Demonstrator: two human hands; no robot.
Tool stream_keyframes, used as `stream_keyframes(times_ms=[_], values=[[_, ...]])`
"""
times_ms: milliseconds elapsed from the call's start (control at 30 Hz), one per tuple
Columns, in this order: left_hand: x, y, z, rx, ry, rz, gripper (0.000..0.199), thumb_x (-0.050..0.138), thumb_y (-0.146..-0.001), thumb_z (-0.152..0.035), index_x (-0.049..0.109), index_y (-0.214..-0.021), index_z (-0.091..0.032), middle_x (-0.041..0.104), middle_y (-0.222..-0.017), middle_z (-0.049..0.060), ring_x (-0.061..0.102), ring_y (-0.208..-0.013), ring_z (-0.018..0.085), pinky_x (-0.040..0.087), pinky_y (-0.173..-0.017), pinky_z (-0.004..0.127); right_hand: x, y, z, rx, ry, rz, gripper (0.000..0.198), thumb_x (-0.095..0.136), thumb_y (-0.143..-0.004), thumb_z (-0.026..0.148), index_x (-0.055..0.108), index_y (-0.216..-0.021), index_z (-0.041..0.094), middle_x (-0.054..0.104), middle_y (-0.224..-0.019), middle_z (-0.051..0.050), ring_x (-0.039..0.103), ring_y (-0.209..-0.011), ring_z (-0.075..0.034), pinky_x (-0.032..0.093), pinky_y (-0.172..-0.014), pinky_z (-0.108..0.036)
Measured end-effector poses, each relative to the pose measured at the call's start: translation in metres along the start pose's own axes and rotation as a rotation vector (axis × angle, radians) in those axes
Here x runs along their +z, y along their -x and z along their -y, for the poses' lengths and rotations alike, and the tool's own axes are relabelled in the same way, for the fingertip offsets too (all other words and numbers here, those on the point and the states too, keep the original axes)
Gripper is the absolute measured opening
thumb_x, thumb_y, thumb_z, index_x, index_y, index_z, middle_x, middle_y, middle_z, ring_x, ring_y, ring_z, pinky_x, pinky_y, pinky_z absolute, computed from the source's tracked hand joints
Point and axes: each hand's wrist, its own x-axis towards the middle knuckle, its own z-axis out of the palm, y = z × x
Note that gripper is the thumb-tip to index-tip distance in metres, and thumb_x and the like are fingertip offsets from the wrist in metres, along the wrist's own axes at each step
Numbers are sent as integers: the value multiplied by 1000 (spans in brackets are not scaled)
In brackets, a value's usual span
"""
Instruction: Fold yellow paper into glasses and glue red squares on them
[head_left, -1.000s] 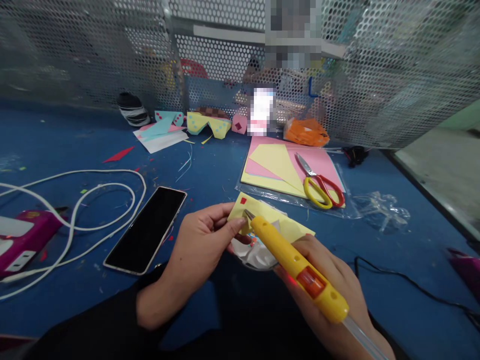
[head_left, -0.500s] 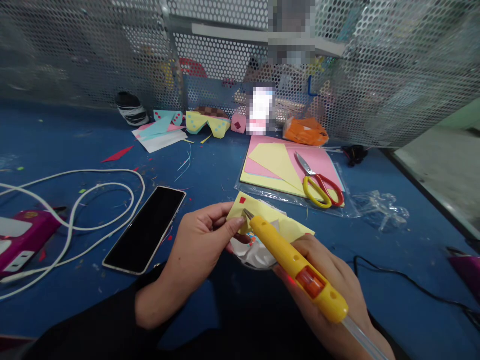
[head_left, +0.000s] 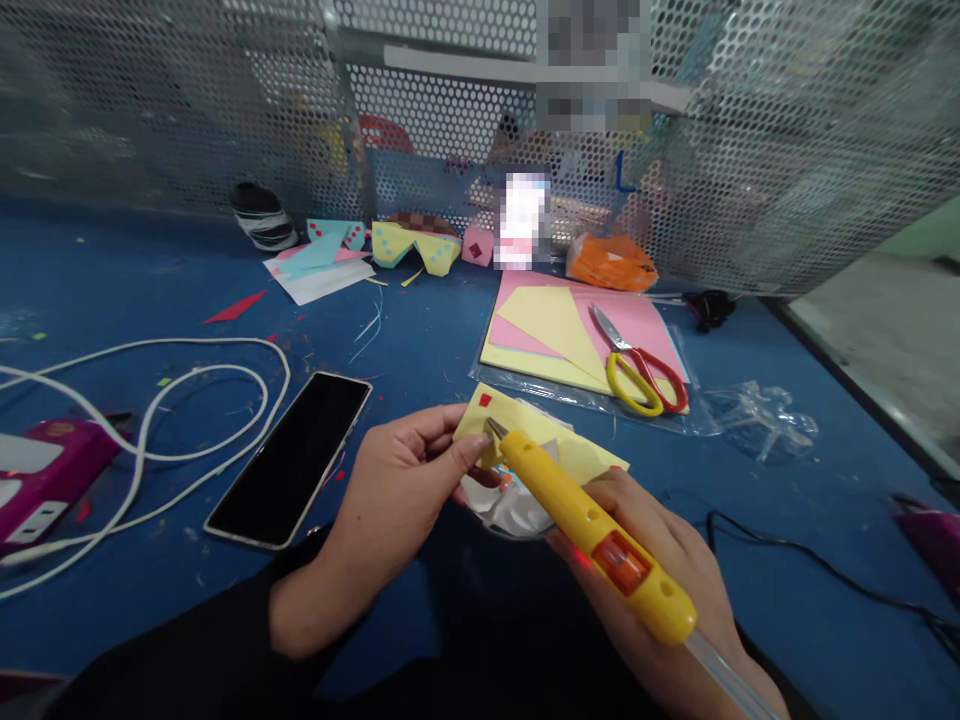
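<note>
My left hand (head_left: 409, 500) pinches the left end of a yellow paper piece (head_left: 589, 450) between thumb and fingers. A small red square (head_left: 485, 400) sits near the paper's upper left corner. My right hand (head_left: 652, 560) is wrapped round a yellow hot glue gun (head_left: 555, 490), with a clear glue stick (head_left: 724, 670) coming out of its rear. The metal tip points at the paper, close beside my left thumb; I cannot tell whether it touches. Below the paper lies a round thing with crumpled white material (head_left: 510, 510), partly hidden by the glue gun and hands.
Scissors (head_left: 637, 375) rest on a pack of coloured paper (head_left: 517, 350). A dark phone (head_left: 292, 460), white cable (head_left: 150, 440) and magenta device (head_left: 60, 480) lie left. Yellow paper glasses (head_left: 416, 250) and an orange bundle (head_left: 611, 263) stand by the perforated metal screen (head_left: 225, 110).
</note>
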Motion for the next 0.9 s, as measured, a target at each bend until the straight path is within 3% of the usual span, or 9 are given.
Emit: stream_keyframes(times_ms=[667, 900], values=[[-1, 0, 1, 16, 1, -7, 23, 75, -79, -28, 77, -99, -18, 77, -77, 4, 69, -60, 13, 48, -46, 15, -1, -2, 1, 28, 17, -7, 8, 57, -91, 29, 54, -86, 24, 60, -70, 4, 58, -56, -11, 43, -49, -23], [-1, 0, 3, 11, -9, -30, 28, 75, -78, -28, 77, -105, -19, 77, -79, 4, 68, -60, 13, 49, -47, 16, 1, -1, 1, 2, 23, -26, 3, 57, -90, 26, 55, -91, 24, 66, -77, 2, 64, -63, -12, 46, -50, -22]])
